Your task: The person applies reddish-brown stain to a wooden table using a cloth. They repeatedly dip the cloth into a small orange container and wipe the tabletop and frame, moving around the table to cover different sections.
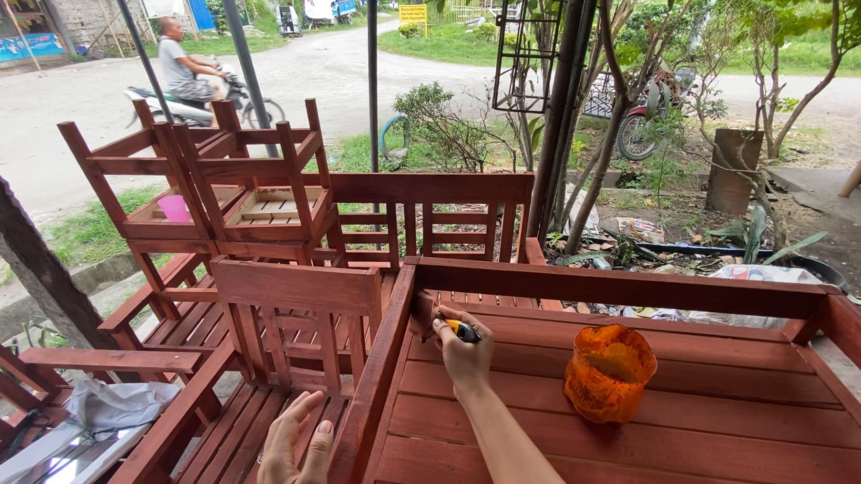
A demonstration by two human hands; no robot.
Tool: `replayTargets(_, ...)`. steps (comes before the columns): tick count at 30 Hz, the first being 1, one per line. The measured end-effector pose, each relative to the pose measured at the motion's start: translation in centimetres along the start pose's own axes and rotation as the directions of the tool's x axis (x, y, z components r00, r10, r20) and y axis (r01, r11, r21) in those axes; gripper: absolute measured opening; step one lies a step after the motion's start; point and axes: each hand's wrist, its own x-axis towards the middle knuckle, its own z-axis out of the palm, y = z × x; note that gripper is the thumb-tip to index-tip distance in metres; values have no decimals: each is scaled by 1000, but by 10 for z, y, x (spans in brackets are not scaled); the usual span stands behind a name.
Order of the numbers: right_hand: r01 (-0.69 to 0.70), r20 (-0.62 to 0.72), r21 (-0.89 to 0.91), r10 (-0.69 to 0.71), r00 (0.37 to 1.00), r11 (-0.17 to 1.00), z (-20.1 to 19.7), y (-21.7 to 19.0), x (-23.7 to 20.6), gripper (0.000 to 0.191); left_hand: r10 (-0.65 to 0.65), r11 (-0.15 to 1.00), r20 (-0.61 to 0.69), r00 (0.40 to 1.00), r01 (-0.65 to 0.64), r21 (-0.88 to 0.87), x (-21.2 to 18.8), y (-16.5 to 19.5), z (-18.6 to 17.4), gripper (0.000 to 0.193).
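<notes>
Fingers of the right hand (465, 351) clamp a small paintbrush (457, 329) at the red bench's (647, 425) inner corner; the left hand (295, 457) rests open-fingered beside its side rail. Risk: the orange stain container (608, 372), standing unsecured on the bench slats near that forearm, could tip if knocked.

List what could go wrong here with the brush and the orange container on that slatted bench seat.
The orange container stands loose on the slats near the right hand; a sweep of the forearm might tip it and spill. The brush works tight in the corner by the rail, so stain may smear onto fingers. The left hand rests by the side rail and could touch wet finish.
</notes>
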Motion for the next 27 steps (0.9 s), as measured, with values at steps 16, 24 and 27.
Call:
replayTargets(16, 69, 311, -86, -39, 950, 994, -63, -29, 14, 20, -84, 945, -13, 996, 75, -318, 1, -11, -14, 45)
replayTargets(24, 226, 190, -297, -175, 966, 928, -14, -8, 18, 24, -120, 932, 21, 993, 120, -343, 5, -24, -16, 44)
replayTargets(27, 303, 383, -364, -154, 911, 881, -28, -24, 26, 26, -139, 946, 38, 990, 144, -290, 6, -19, -17, 43)
